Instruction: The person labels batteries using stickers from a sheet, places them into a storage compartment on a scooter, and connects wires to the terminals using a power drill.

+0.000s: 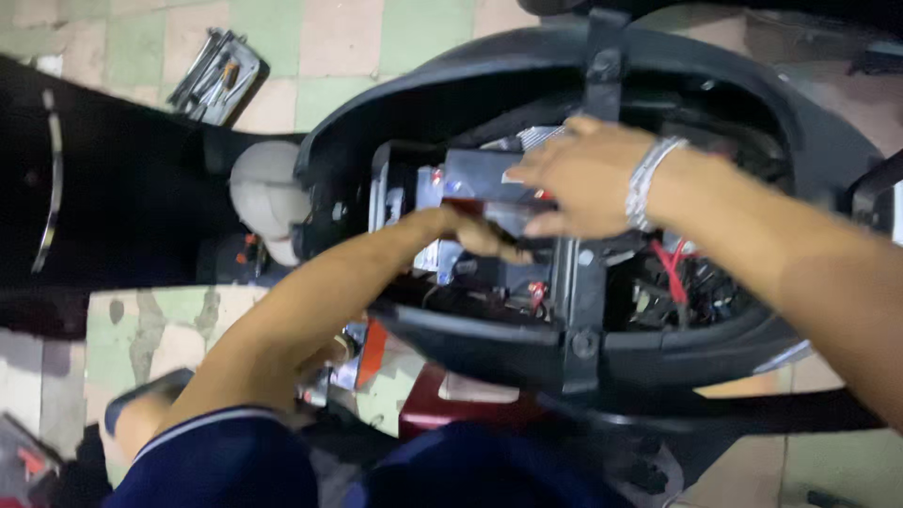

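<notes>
I look down into the open under-seat compartment [470,103] of a black scooter. A dark box-shaped battery [475,177] with red terminal caps sits in the middle of it. My left hand [484,235] reaches in from the lower left, fingers curled on the battery's near edge. From the right comes my right hand [578,174], a silver bracelet [651,177] on its wrist, and it lies over the battery's top with fingers spread around it. Red wires [670,268] run beside the battery on the right.
A black crossbar [588,282] spans the compartment over the battery. An open tool case [218,77] lies on the tiled floor at the upper left. Black body panels [103,207] fill the left side. A dark red part [451,404] sits below the compartment.
</notes>
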